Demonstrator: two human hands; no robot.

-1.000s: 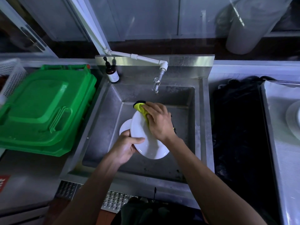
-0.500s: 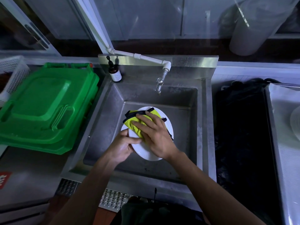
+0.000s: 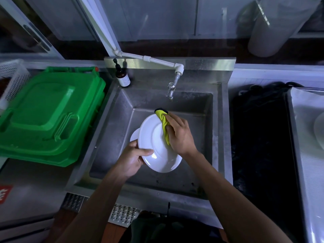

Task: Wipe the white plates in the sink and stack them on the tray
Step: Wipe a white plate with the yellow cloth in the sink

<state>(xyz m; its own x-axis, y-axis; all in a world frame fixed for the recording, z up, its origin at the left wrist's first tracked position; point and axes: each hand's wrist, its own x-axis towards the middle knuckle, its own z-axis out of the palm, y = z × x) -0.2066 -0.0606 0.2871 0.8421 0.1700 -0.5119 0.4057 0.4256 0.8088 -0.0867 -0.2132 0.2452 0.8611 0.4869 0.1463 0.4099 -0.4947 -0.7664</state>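
Observation:
Over the steel sink (image 3: 112,130) my left hand (image 3: 133,158) grips a white plate (image 3: 154,146) by its lower left rim and holds it tilted. My right hand (image 3: 180,135) presses a yellow cloth (image 3: 164,125) against the plate's upper right rim. A second white plate (image 3: 134,136) lies in the basin beneath, mostly hidden by the held one. At the far right, the steel tray (image 3: 305,155) carries a white plate (image 3: 320,132), cut off by the frame edge.
A tap (image 3: 171,90) hangs over the basin's back wall and a brown pump bottle (image 3: 122,76) stands on the sink's back left corner. A green bin lid (image 3: 45,116) lies left of the sink, a white basket (image 3: 12,79) behind it. Black bags (image 3: 259,137) fill the gap before the tray.
The cloth was spread over the plate's middle half a second ago; my right hand has dragged it to the upper right rim. The plate has tipped more upright, uncovering the second plate's edge.

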